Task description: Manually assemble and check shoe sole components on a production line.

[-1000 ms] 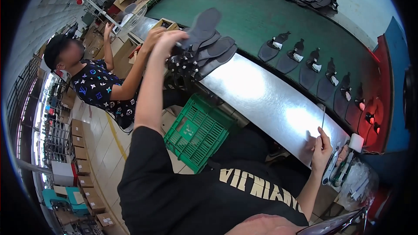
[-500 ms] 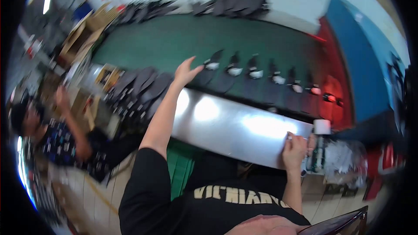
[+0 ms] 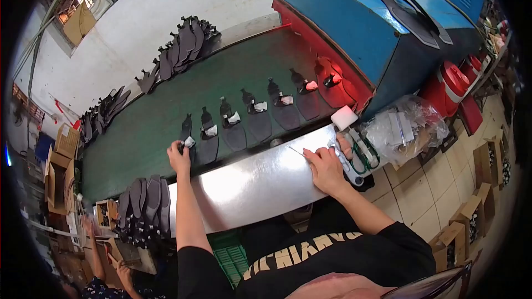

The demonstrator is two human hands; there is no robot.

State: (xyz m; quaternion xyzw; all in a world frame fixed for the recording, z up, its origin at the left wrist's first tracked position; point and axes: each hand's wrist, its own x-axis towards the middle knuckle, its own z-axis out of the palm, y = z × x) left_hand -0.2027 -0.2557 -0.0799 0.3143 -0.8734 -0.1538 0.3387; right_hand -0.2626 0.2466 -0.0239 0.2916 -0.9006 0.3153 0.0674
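A row of dark grey sandal soles with black straps (image 3: 232,127), several with white wads in the straps, lies on the green belt (image 3: 138,116). My left hand (image 3: 178,158) is at the leftmost sandal (image 3: 187,130), its fingers closed at the strap beside a white wad (image 3: 189,142). Over the metal ledge (image 3: 249,182), my right hand (image 3: 328,171) pinches a thin metal rod-like tool (image 3: 296,150), whose far end is hidden by the fingers. Close by lie a silver tool (image 3: 349,173), green-handled scissors or pliers (image 3: 367,155) and a white block (image 3: 344,117).
Red light falls on the belt beside the blue machine (image 3: 343,11). Piles of soles (image 3: 185,44) line the wall side; more soles (image 3: 145,199) lie at the ledge's left end. A plastic bag (image 3: 407,127) and red jug (image 3: 449,86) stand right. A co-worker's hands (image 3: 124,277) show lower left.
The view has swung to the right. My left hand, open and reaching before, has closed at the leftmost sandal's strap. My right hand remains over the ledge's right part, now showing a thin tool.
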